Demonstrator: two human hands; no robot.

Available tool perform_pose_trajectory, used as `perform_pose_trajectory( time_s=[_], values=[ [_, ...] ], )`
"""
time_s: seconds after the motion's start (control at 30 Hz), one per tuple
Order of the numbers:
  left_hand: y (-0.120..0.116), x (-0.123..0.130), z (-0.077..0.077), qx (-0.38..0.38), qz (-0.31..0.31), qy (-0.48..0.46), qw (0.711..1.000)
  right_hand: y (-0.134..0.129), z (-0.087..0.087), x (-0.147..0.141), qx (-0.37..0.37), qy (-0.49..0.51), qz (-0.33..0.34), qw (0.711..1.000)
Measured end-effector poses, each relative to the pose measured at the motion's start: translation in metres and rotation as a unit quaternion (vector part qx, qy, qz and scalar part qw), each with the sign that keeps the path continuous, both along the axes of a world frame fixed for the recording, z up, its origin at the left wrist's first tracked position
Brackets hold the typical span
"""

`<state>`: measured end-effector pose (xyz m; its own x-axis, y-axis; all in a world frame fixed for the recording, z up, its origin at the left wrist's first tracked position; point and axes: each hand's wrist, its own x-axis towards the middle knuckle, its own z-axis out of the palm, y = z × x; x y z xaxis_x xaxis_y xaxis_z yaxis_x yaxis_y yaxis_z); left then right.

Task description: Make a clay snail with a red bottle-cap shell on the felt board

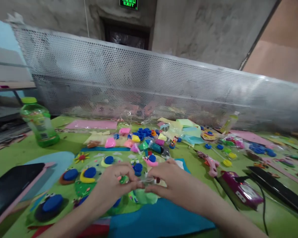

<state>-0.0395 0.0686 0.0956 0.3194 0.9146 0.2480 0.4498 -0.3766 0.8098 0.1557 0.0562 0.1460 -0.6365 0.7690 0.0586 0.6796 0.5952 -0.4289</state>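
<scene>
A blue sheet (161,219) lies nearest, partly beneath a decorated green board (69,191) on a cluttered green table (10,145). Above the board, the left hand (116,181) and right hand (178,185) meet almost tip to tip, each pinching what looks, from where I stand, like one small clear piece of plastic (147,180); its exact shape is too blurred to tell. The grip from both sides probably keeps so slight a thing steady, and the board sits directly below, perhaps to be within easy reach of the fingers.

At least eight blue caps (89,172) show on the board, several set on curved, snail-like bodies; the forearms may hide others. One red-and-yellow sun (81,157) sits in its upper left corner. Beyond are a heap of blue caps too jumbled to count and bright packets (110,142), likely grouped there to be handy. One phone (15,185) lies to the left, near one large green bottle (41,124); a smaller bottle (229,122) stands far right. One pink glue gun (211,164) and one purple box (240,190) with a black cord (264,211) rest right of the hands, seemingly kept beside the work.
</scene>
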Motion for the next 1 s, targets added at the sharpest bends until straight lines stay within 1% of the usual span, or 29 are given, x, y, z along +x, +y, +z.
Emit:
perform_pose_trajectory(
  time_s=[0.07,0.17,0.3,0.43,0.53,0.67,0.8,1.0],
  values=[
    [0.0,-0.002,0.002,0.015,0.005,0.004,1.0,0.005,-0.006,-0.006,-0.022,0.023,0.009,0.999],
    [0.0,-0.005,0.008,0.019,-0.007,0.026,0.999,0.015,-0.02,-0.003,-0.055,0.093,0.036,0.994],
    [0.002,-0.007,0.015,0.025,-0.043,0.04,0.998,0.025,-0.036,0.006,-0.048,0.157,0.045,0.985],
    [0.007,-0.007,0.013,0.041,-0.03,0.063,0.997,0.034,-0.052,0.009,-0.093,0.235,0.059,0.966],
    [0.01,-0.008,0.009,0.051,-0.034,0.062,0.996,0.039,-0.06,0.008,-0.116,0.259,0.064,0.957],
    [0.01,-0.008,0.007,0.05,-0.053,0.047,0.996,0.039,-0.061,0.007,-0.107,0.261,0.049,0.958],
    [0.008,-0.004,0.005,0.05,-0.05,0.057,0.996,0.037,-0.058,0.003,-0.095,0.271,0.047,0.957],
    [0.008,0.0,-0.001,0.068,-0.053,0.064,0.994,0.039,-0.065,-0.002,-0.054,0.294,0.013,0.954]
  ],
)
